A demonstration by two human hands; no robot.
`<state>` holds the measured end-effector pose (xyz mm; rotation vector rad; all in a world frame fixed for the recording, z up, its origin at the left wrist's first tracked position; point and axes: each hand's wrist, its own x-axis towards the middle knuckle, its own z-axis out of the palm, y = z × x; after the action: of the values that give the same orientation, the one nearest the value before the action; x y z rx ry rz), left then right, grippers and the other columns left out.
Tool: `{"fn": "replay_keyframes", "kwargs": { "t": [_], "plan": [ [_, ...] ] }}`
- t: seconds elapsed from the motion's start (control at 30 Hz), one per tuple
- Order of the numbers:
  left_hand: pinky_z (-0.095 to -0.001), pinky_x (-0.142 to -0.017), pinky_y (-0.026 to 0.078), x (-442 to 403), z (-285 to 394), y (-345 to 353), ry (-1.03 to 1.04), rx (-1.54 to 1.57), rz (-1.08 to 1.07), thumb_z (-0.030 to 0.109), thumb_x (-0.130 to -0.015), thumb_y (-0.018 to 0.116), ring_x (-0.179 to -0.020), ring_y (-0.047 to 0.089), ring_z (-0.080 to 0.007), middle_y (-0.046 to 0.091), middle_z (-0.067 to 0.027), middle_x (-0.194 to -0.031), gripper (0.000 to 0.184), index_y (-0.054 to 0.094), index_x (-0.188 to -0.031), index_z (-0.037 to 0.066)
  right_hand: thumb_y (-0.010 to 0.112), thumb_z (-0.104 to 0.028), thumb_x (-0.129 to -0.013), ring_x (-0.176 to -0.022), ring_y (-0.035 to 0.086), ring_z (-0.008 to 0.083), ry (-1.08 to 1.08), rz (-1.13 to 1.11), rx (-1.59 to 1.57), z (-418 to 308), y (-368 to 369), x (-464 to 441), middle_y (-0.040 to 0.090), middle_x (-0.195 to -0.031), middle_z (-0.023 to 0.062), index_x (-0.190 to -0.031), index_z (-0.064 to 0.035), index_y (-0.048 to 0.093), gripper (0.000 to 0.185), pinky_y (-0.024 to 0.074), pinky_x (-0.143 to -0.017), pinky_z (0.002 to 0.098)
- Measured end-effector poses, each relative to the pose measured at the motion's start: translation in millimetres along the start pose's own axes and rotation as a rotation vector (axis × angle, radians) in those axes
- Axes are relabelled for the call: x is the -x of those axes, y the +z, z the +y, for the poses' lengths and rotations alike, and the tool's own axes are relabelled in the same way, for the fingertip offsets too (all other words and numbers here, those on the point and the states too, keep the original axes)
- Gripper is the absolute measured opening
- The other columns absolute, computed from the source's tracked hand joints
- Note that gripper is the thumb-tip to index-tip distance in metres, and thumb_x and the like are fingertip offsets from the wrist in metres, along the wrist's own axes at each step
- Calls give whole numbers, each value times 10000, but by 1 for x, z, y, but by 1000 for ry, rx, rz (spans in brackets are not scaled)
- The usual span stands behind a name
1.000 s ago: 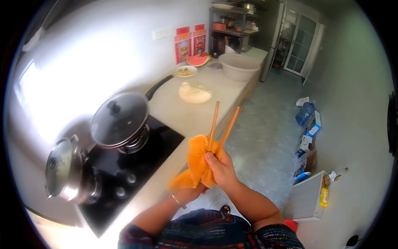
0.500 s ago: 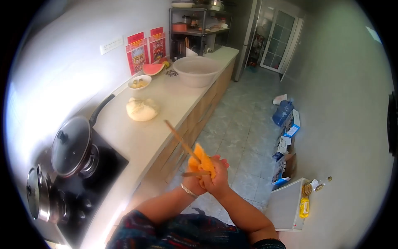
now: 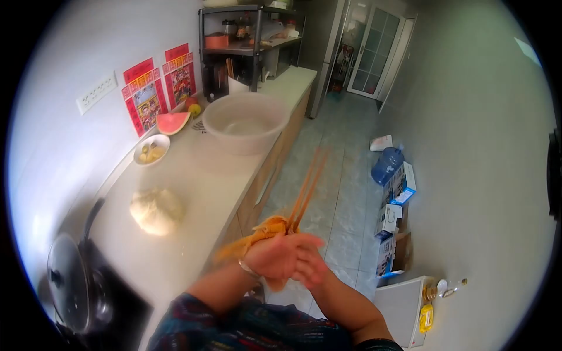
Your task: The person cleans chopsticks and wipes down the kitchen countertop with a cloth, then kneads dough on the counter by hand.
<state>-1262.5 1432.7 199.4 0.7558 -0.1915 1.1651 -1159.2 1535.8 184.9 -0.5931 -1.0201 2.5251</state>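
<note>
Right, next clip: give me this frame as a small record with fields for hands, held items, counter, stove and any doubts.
hands: left hand and right hand, close together
held: orange cloth, two thin brown wooden sticks
counter: pale stone-like counter with pale dough-like lump, white bowl of pale pieces, red watermelon wedge, large whitish round basin
stove: black cooktop, dark long-handled pan, lid on
doubts: motion blur hides which hand grips what
</note>
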Motion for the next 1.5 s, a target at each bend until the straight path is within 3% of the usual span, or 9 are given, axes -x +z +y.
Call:
{"fn": "replay_keyframes", "kwargs": {
  "t": [0.17,0.23,0.3,0.37,0.5,0.63,0.93,1.13,1.5],
  "plan": [
    [-366,-866,489,17,91,-53,-201,-272,65,482,-958,419,-1066,603,-279,543,-219,-1237,628,373,-1357,-1,472,-191,-977,-948,589,179,-2,73,158,-23,29,-43,604,-1010,80,-1245,-24,465,316,495,-821,301],
    [-278,-704,509,18,127,-65,-448,-730,562,431,-928,509,-870,633,-186,584,-180,-1159,586,436,-1308,-9,480,-150,-960,-899,588,154,-306,72,426,-34,8,-58,604,-987,73,-1213,-17,489,286,483,-795,264],
    [-224,-599,507,4,145,-68,-510,-862,839,389,-913,558,-747,633,-123,599,-151,-1125,549,468,-1283,-6,496,-137,-943,-886,582,138,-184,60,571,-61,-19,-70,599,-999,64,-1203,-9,503,291,477,-800,262],
    [-211,-576,474,-21,158,-65,-42,-1055,771,354,-884,604,-639,552,-89,590,-122,-1133,531,485,-1273,13,515,-145,-930,-920,574,136,50,4,658,-85,-18,-78,599,-1020,61,-1224,0,495,328,471,-829,274],
    [-185,-558,421,-79,172,-77,-122,-864,622,215,-885,620,-598,480,-60,576,-77,-1108,444,491,-1264,23,517,-131,-913,-937,563,130,-7,-328,611,-106,-35,-121,594,-1044,59,-1235,-1,493,349,456,-847,270],
    [-184,-529,415,-126,192,-97,10,-1242,775,75,-891,597,-592,511,-52,621,-47,-864,191,602,-1070,10,538,-134,-899,-962,562,131,49,-401,758,-166,-49,-165,593,-1072,58,-1243,-3,498,370,448,-872,268],
    [-189,-434,436,-194,231,-128,388,-1219,1420,92,-871,621,-508,555,-83,590,-40,-674,90,590,-862,9,604,-138,-850,-959,583,137,75,-678,881,-256,-83,-264,625,-1047,55,-1251,-29,510,426,454,-883,283],
    [-197,-361,389,-157,339,-124,978,-1425,1687,187,-889,615,-438,492,-77,580,-42,-717,178,546,-922,26,609,-128,-862,-971,597,151,250,-582,816,-260,-125,-336,624,-1060,62,-1229,-24,529,390,466,-875,283],
    [-236,-439,463,-75,571,-221,1186,-1798,2023,173,-819,687,-520,603,-115,649,-76,-672,177,642,-876,11,557,-23,-869,-1013,602,195,16,-160,595,-292,-146,-464,610,-1117,103,-1229,36,509,368,479,-904,313]
  ]
}}
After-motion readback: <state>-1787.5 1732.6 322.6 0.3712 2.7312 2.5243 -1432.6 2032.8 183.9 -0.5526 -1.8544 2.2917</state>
